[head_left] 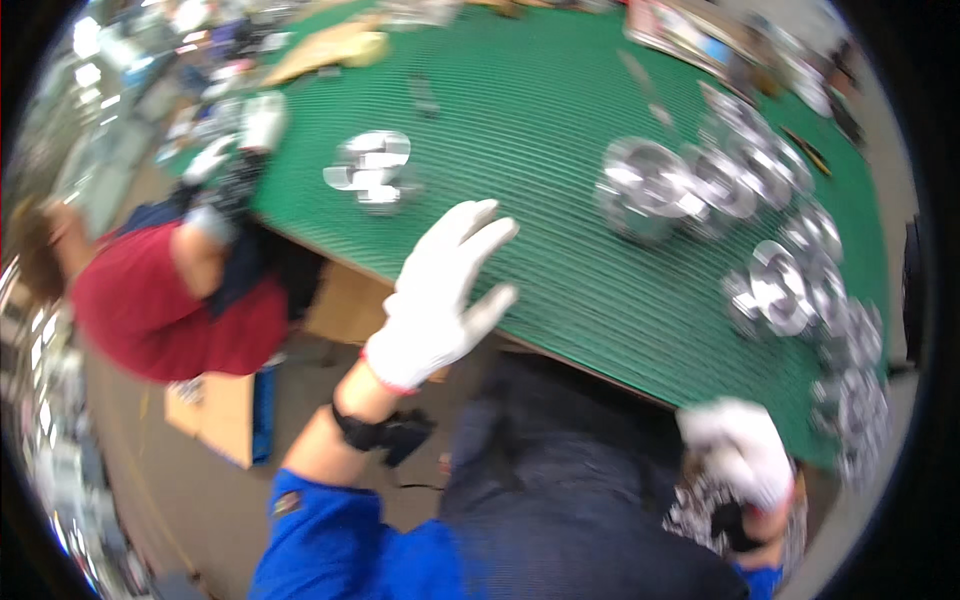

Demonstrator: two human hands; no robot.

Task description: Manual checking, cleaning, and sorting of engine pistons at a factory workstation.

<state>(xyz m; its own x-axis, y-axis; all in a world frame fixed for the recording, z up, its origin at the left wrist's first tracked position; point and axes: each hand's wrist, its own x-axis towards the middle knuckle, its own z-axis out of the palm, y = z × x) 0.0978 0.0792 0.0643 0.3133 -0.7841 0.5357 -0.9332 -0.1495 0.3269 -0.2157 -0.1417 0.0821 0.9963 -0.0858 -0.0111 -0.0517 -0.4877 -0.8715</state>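
My left hand (440, 290), in a white glove with a red cuff edge, hovers over the front edge of the green ribbed table mat (540, 250). Its fingers are spread and nothing is in them. A small cluster of shiny round metal parts (375, 170) sits just beyond it on the left. My right hand (742, 450), also white-gloved, is low at the right beside the table edge, smeared by motion. Its fingers cannot be made out. Right beneath it is a container of small silvery pieces (695, 515), partly hidden by the hand.
Many shiny metal cups or rings (650, 190) stand along the right side of the mat. Pliers (806, 150) and papers (690, 35) lie at the far right. At the left, a person in red (180, 300) works at the table; a cardboard box (215, 415) is below.
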